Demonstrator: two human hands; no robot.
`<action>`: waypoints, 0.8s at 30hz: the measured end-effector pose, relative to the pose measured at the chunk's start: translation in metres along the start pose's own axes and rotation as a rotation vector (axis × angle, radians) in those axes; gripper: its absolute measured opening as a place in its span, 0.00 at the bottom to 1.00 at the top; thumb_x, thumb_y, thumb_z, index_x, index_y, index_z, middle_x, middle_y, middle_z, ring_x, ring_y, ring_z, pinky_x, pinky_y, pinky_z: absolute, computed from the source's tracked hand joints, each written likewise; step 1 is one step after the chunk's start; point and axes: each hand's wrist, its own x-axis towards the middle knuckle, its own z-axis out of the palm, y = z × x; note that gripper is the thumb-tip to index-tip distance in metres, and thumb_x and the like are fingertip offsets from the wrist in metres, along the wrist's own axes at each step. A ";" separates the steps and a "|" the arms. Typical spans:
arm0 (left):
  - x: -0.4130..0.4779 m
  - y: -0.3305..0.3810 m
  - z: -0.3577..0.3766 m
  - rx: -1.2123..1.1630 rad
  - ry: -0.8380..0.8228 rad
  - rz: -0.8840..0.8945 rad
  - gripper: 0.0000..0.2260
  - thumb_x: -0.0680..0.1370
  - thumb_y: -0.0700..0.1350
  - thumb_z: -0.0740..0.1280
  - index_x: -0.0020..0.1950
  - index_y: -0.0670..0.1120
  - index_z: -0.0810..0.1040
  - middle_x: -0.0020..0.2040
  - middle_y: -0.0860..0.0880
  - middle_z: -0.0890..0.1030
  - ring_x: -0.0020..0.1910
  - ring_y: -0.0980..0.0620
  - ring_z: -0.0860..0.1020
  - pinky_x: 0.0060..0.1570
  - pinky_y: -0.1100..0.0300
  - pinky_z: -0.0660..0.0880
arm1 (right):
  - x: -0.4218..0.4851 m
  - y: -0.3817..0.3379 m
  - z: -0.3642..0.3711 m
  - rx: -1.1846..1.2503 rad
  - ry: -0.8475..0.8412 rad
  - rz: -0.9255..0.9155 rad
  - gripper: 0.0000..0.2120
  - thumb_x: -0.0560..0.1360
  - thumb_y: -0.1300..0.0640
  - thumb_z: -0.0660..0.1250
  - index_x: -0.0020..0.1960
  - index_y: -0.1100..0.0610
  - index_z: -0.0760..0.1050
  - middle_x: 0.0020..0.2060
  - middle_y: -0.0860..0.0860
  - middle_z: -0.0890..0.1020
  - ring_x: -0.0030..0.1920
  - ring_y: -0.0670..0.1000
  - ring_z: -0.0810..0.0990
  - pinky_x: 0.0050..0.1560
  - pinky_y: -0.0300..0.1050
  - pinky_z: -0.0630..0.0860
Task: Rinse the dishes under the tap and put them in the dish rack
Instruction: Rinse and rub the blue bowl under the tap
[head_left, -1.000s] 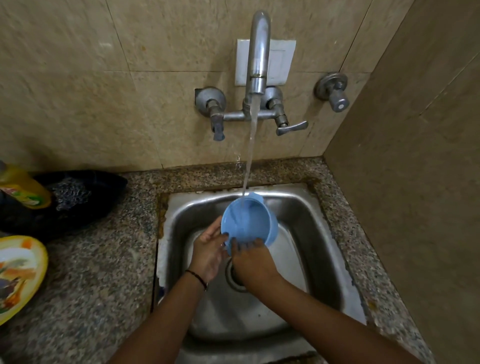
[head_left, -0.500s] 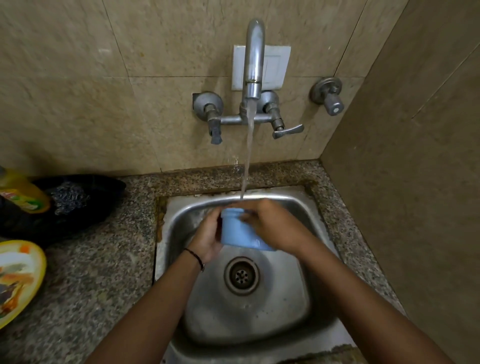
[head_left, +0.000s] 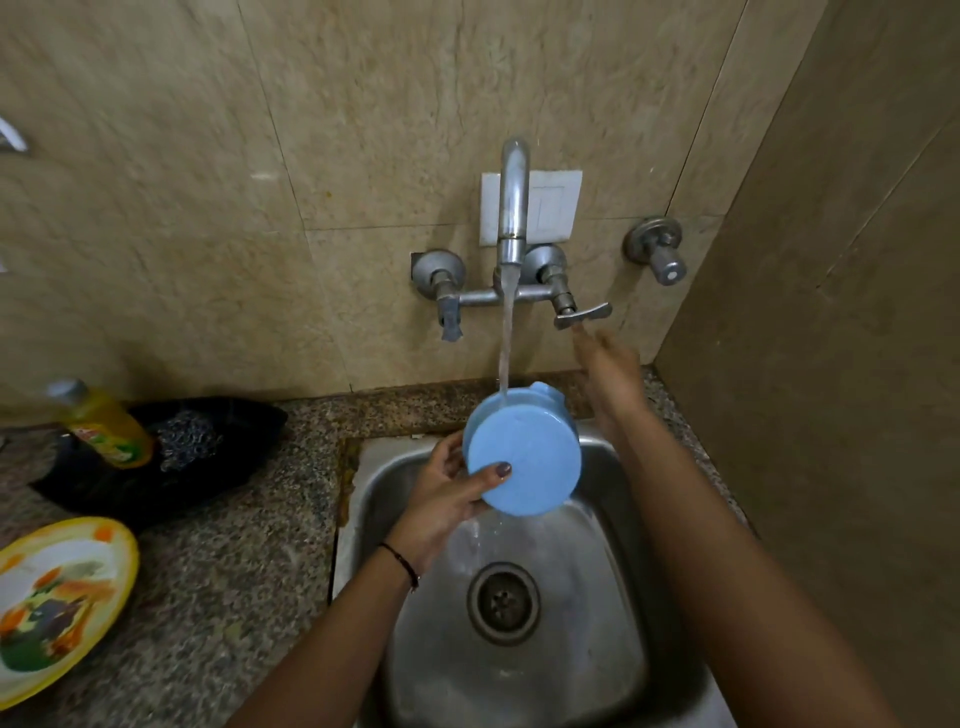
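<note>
My left hand grips a light blue plastic bowl, thumb on its flat base, which faces me. The bowl hangs above the steel sink, and water from the wall tap falls onto its upper edge and runs off below. My right hand is raised off the bowl, fingers stretched toward the tap's right lever handle, just below it and holding nothing. Motion blurs that hand. No dish rack is in view.
On the granite counter to the left lie a yellow-rimmed printed plate, a yellow dish-soap bottle and a black bag with a steel scrubber. A separate valve sits on the wall right; a side wall closes the right.
My right hand let go of the bowl and rose toward the right tap lever. My left hand turned the bowl so its base faces me. The view tilted up.
</note>
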 end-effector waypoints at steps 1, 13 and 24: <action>-0.003 0.001 0.004 0.005 0.027 0.008 0.29 0.68 0.37 0.76 0.67 0.46 0.71 0.62 0.45 0.78 0.59 0.46 0.79 0.47 0.50 0.82 | 0.009 -0.010 0.006 0.024 0.038 -0.004 0.12 0.74 0.52 0.67 0.50 0.61 0.77 0.42 0.51 0.79 0.43 0.49 0.77 0.46 0.46 0.75; -0.024 0.005 0.000 -0.004 0.162 0.071 0.27 0.67 0.44 0.78 0.64 0.44 0.75 0.57 0.44 0.83 0.54 0.42 0.82 0.48 0.41 0.81 | 0.019 -0.011 0.035 -0.577 0.345 -0.476 0.08 0.76 0.67 0.61 0.54 0.63 0.74 0.49 0.58 0.81 0.49 0.56 0.79 0.43 0.38 0.67; -0.046 0.001 -0.004 -0.052 0.165 0.058 0.20 0.70 0.44 0.75 0.61 0.48 0.79 0.57 0.46 0.83 0.55 0.43 0.82 0.49 0.44 0.81 | -0.054 0.017 0.001 -0.376 -0.289 0.068 0.26 0.78 0.41 0.57 0.62 0.61 0.75 0.49 0.54 0.81 0.56 0.57 0.78 0.53 0.48 0.74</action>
